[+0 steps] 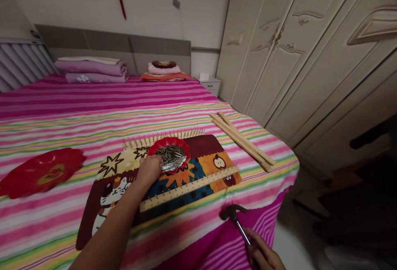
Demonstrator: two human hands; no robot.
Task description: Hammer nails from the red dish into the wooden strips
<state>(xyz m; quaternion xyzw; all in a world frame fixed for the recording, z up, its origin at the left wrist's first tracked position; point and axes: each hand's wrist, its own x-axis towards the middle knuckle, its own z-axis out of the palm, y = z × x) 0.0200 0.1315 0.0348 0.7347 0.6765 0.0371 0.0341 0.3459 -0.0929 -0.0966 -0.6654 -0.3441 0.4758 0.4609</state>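
Near wooden strip (190,187), across the patterned mat (87,220): dotted, apparently mostly unnailed. Far strip (145,141): nail-studded, seemingly done. Left hand (151,167) at the red dish (186,148) of nails (170,155); fingertips hidden, pinch indeterminable. Right hand (262,251), near right: fingers wrapped round the hammer (231,212). Loose strips (242,143), right: seemingly untouched.

On my feed the bowl (167,141) glows bright red around silvery-grey nails (170,154). I see a mat (203,146) of maroon, blue, orange and cream, printed with a white cat (112,197). The wooden strips (189,187) look pale tan. Pink, white, yellow and green stripes cross the bedspread (149,119). The red tray (23,173) carries a gold emblem (52,174); the hammer (240,228) is dark-headed, silver-shafted.
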